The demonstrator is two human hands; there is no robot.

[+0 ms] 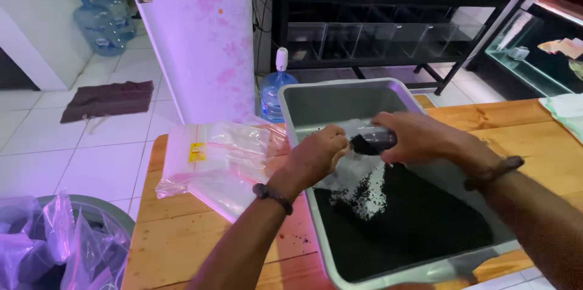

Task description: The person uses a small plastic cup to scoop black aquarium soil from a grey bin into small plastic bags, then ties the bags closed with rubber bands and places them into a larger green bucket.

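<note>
A grey metal tray (303, 92) rests on a wooden table (182, 241) and holds a layer of small black granules (413, 223). Over the tray my left hand (316, 156) grips the mouth of a clear plastic bag (355, 174) that has black granules in it. My right hand (419, 135) holds a small clear cup (370, 142) of black granules, tipped at the bag's opening. Both hands are close together above the tray's middle.
A pile of clear plastic bags (212, 156) lies on the table left of the tray. A bin lined with plastic (54, 241) stands at the lower left. Water jugs (103, 20), a dark floor mat (109, 98), a black shelf rack (395, 17) and an aquarium (540, 53) surround the table.
</note>
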